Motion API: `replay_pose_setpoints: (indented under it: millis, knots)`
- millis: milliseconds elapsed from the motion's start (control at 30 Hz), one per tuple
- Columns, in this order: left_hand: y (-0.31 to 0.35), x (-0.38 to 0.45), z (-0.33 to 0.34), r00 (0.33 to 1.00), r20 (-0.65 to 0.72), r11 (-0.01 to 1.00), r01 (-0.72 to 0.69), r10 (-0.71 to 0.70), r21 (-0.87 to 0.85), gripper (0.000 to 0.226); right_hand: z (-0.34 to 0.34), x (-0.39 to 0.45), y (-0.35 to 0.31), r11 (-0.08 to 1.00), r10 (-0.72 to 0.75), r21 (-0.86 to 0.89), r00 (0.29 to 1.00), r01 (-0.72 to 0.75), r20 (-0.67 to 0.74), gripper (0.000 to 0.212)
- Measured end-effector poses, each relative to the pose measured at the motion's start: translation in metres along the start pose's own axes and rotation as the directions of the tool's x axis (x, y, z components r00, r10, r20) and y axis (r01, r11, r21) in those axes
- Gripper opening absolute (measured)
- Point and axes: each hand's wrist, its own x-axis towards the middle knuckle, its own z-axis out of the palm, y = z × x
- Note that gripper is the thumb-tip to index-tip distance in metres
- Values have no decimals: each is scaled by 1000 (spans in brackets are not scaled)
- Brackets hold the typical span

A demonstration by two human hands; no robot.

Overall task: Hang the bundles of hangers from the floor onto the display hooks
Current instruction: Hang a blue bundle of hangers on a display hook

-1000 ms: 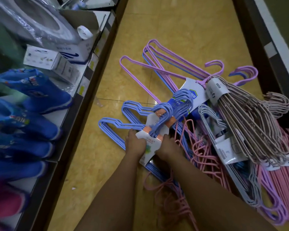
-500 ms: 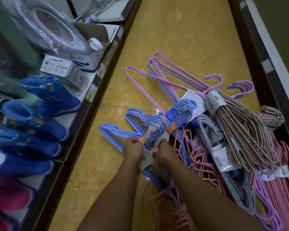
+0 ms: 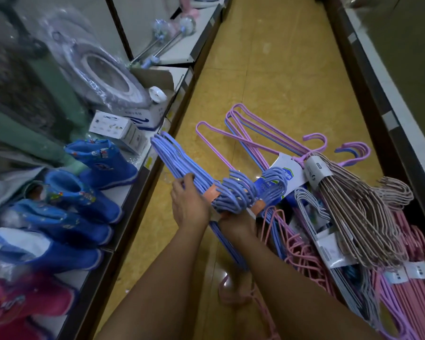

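A bundle of blue hangers (image 3: 182, 160) with an orange band is lifted off the floor, its long end pointing up-left toward the shelf. My left hand (image 3: 188, 204) grips its arms just left of the band. My right hand (image 3: 236, 223) holds the bundle from below, under the cluster of hooks. Other bundles lie on the yellow floor to the right: purple hangers (image 3: 245, 133), a second blue bundle (image 3: 275, 180) with a white-blue label, a beige bundle (image 3: 353, 209), pink hangers (image 3: 302, 251) and more pink ones (image 3: 422, 290). No display hooks are in view.
A low shelf (image 3: 138, 182) on the left carries blue rubber boots (image 3: 101, 163), a red boot (image 3: 22, 303), small boxes (image 3: 118, 128) and wrapped toilet seats (image 3: 103, 77). Another shelf base (image 3: 383, 114) borders the aisle on the right. My foot in a pink sandal (image 3: 236, 290) stands below my arms.
The blue bundle has come up off the floor and swung left toward the shelf. My left hand slid from the label onto the hanger arms. The view tilted up along the aisle.
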Motion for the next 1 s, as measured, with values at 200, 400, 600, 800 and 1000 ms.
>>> replay_pose_setpoints:
  millis: [200,400,600,800,1000]
  knots:
    - [14,13,-38,954,-80,870,-228,290,436,78,-37,-9,-23,997,-8,72,998,13,-67,16]
    - [39,19,-72,918,114,684,-361,379,634,61,-82,-19,-16,999,-54,-10,995,53,-84,25]
    - [48,15,-75,904,233,732,-427,358,531,24,-108,-21,-6,990,-125,-66,991,127,42,1]
    - [44,4,-64,963,188,905,-248,192,347,16,-112,-29,20,975,-65,-215,998,58,-25,74]
    - [61,-21,-98,973,229,997,-46,31,59,23,-147,-62,6,940,-2,-334,977,-71,-213,49]
